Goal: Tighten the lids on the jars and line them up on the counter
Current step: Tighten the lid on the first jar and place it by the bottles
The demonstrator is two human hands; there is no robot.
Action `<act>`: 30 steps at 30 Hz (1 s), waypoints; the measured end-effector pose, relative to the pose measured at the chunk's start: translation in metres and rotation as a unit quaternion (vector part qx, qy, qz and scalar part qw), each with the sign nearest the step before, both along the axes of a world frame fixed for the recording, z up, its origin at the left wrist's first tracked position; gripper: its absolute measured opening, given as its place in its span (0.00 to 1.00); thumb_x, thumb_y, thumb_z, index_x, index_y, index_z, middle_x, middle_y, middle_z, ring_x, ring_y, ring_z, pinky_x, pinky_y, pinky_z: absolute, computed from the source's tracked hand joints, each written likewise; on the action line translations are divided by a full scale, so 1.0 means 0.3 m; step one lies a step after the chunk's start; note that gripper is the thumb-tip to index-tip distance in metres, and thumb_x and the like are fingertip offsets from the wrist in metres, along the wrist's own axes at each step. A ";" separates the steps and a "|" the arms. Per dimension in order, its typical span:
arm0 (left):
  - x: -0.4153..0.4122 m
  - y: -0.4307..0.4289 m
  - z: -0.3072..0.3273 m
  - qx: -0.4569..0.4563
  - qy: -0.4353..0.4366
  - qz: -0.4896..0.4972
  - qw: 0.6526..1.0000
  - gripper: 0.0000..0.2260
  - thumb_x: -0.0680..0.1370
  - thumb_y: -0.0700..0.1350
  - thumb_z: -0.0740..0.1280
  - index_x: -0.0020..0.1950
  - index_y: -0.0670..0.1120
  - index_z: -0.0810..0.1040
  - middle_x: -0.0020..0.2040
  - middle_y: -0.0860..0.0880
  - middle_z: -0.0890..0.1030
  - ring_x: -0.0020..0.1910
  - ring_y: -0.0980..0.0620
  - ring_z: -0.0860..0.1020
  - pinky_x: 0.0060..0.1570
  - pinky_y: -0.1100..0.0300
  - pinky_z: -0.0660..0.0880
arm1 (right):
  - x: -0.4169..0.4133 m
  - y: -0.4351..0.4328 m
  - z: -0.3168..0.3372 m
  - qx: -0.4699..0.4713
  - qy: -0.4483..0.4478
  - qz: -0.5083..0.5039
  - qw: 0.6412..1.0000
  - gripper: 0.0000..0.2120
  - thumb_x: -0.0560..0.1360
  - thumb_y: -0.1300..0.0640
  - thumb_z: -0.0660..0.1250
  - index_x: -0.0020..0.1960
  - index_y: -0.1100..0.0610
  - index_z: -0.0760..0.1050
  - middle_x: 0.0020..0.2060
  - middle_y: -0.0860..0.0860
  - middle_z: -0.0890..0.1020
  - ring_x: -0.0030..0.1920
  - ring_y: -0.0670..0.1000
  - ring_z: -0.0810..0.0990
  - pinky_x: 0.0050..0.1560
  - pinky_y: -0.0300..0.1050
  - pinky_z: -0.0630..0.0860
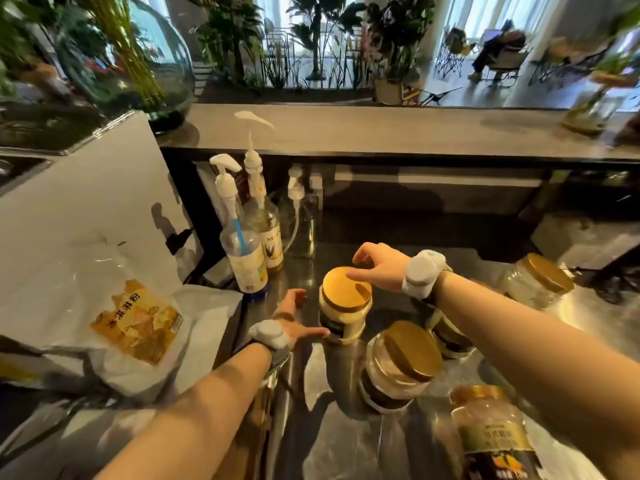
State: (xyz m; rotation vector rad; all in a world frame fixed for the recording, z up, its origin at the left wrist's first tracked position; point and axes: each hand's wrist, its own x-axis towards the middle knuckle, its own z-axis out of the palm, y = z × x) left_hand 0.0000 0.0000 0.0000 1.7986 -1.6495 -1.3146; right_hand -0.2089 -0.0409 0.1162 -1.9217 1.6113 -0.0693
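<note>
Jar [343,317] upright, dead between my hands. Up top, my right hand [379,268] sits over the lid [344,294], fingers loosely bent and gripping nothing; I can't tell if the palm touches the rim. Down low, my left hand [296,323] is spread wide just left of the jar, reaching for its base. Right is nearer the lid, so I reckon it twists while left steadies. Four more jars [401,365] wait right of the jar, and pump bottles [242,251] stand back-left of it.
</note>
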 end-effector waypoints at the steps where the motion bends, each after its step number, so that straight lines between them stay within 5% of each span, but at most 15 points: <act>1: -0.007 -0.004 -0.007 0.011 0.001 -0.008 1.000 0.46 0.63 0.48 0.81 0.74 0.47 0.58 0.71 0.48 0.67 0.70 0.48 0.67 0.68 0.55 0.67 | 0.011 0.000 -0.006 0.000 0.002 -0.002 1.000 0.27 0.74 0.41 0.66 0.66 0.54 0.68 0.62 0.53 0.75 0.59 0.53 0.76 0.58 0.48 0.77; 7: -0.072 -0.029 -0.100 0.016 0.028 -0.019 0.999 0.52 0.59 0.48 0.82 0.75 0.50 0.55 0.72 0.50 0.68 0.72 0.48 0.67 0.68 0.50 0.68 | 0.047 0.017 -0.045 -0.013 0.041 0.005 0.999 0.37 0.68 0.36 0.69 0.70 0.52 0.64 0.67 0.53 0.70 0.64 0.54 0.71 0.62 0.52 0.74; 11: -0.115 -0.030 -0.126 -0.021 0.069 -0.003 0.997 0.48 0.58 0.47 0.83 0.71 0.50 0.60 0.59 0.57 0.71 0.60 0.56 0.71 0.59 0.59 0.71 | 0.050 0.027 -0.066 -0.025 0.064 0.018 0.997 0.45 0.63 0.33 0.73 0.73 0.48 0.59 0.71 0.51 0.65 0.69 0.54 0.66 0.65 0.53 0.72; 18: -0.158 -0.049 -0.191 -0.042 0.101 0.020 0.994 0.46 0.55 0.58 0.82 0.66 0.61 0.61 0.56 0.63 0.74 0.55 0.62 0.75 0.48 0.71 0.70 | 0.072 0.026 -0.079 -0.031 0.112 0.034 0.993 0.48 0.62 0.29 0.70 0.74 0.47 0.57 0.71 0.50 0.63 0.69 0.55 0.65 0.66 0.58 0.70; 22: -0.166 -0.076 -0.241 -0.055 0.091 0.021 0.994 0.49 0.51 0.59 0.83 0.65 0.65 0.60 0.57 0.65 0.74 0.56 0.68 0.74 0.56 0.68 0.71 | 0.078 0.007 -0.067 -0.028 0.148 0.083 0.985 0.53 0.60 0.33 0.74 0.76 0.45 0.50 0.74 0.52 0.59 0.72 0.57 0.60 0.68 0.59 0.67; 24: -0.168 -0.070 -0.239 -0.060 0.076 0.020 0.995 0.48 0.52 0.59 0.83 0.64 0.65 0.59 0.56 0.68 0.71 0.54 0.73 0.72 0.52 0.73 0.66 | 0.081 -0.004 -0.061 -0.018 0.157 0.115 0.981 0.55 0.60 0.37 0.77 0.76 0.40 0.47 0.76 0.51 0.56 0.74 0.59 0.56 0.70 0.61 0.64; 30: -0.171 -0.082 -0.196 -0.078 0.025 0.030 0.996 0.46 0.52 0.61 0.81 0.63 0.65 0.59 0.56 0.64 0.73 0.58 0.62 0.72 0.58 0.64 0.68 | 0.084 -0.036 -0.051 0.015 0.149 0.146 0.978 0.54 0.63 0.50 0.80 0.76 0.39 0.47 0.76 0.52 0.55 0.75 0.60 0.55 0.70 0.66 0.63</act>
